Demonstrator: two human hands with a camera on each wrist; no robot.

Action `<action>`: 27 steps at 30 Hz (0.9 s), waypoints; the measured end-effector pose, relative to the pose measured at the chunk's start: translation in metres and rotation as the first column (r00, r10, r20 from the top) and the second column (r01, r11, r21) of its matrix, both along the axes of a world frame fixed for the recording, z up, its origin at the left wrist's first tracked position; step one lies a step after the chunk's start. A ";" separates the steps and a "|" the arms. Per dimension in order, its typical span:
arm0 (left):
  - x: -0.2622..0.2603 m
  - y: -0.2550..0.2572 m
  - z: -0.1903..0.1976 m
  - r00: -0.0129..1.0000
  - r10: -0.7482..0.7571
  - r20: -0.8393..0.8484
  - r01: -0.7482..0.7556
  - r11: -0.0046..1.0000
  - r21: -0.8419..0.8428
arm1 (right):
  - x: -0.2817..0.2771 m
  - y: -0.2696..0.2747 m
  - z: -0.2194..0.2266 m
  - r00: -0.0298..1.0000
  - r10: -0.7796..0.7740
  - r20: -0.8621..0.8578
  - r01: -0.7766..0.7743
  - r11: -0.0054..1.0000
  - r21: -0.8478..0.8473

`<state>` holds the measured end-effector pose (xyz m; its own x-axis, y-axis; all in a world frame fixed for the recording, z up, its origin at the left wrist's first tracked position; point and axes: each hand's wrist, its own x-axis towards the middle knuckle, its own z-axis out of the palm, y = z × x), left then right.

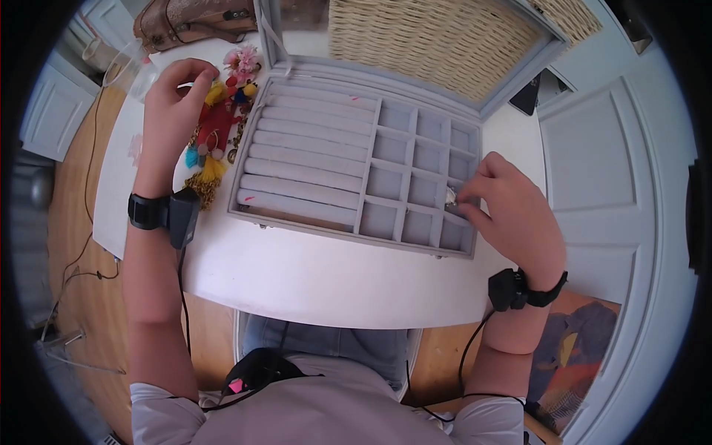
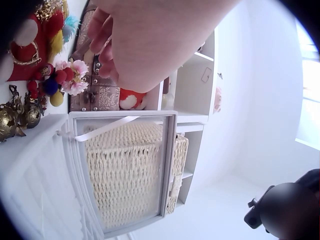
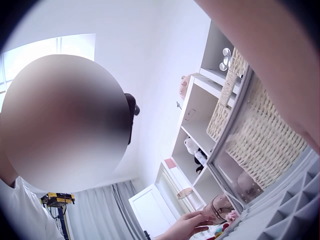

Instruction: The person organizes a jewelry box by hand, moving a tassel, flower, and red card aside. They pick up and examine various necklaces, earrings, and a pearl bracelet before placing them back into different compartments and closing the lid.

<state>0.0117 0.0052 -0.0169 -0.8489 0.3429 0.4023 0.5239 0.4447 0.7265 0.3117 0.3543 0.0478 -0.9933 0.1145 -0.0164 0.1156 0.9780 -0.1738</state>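
Observation:
A grey velvet jewelry box (image 1: 304, 226) lies with its clear-windowed lid (image 1: 486, 104) raised. Padded ring rolls (image 1: 304, 165) fill its left half, and small square compartments make up the right. At the rightmost column, my right hand (image 1: 515, 211) pinches a small shiny silvery piece of jewelry (image 1: 451, 196) low over a compartment; its exact kind is too small to make out. My left hand (image 1: 172, 104) hangs with loosely bent fingers above a pile of colourful jewelry left of the box. That pile holds yellow tassels (image 1: 213, 169), a red piece (image 1: 216, 126) and pink flowers (image 1: 243, 61).
Behind the lid stands a woven basket (image 2: 125, 175). A brown patterned case (image 1: 194, 22) sits at the back left, near a clear container (image 1: 137, 70). At the back right lies a dark phone-like object (image 1: 525, 95). The white table (image 1: 326, 289) has a curved front edge.

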 end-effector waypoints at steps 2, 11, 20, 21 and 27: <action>0.003 0.002 0.000 1.000 -0.012 0.001 0.012 1.000 0.010 | -0.004 -0.001 -0.003 0.999 0.015 0.041 -0.016 1.000 0.022; 0.006 0.001 -0.001 0.997 -0.076 0.004 0.076 0.995 -0.070 | -0.010 -0.007 -0.003 0.998 -0.011 0.065 0.008 0.999 0.050; 0.022 0.016 0.003 0.987 -0.141 -0.071 0.137 0.989 -0.059 | -0.012 0.013 0.000 1.000 -0.015 0.010 0.016 0.989 -0.146; 0.022 0.016 0.003 0.987 -0.143 -0.073 0.139 0.989 -0.058 | -0.012 0.013 0.001 1.000 -0.017 0.008 0.018 0.989 -0.145; 0.025 0.017 0.005 0.984 -0.171 -0.058 0.165 0.981 -0.099 | -0.011 0.009 0.003 1.000 0.003 0.025 0.001 0.990 -0.143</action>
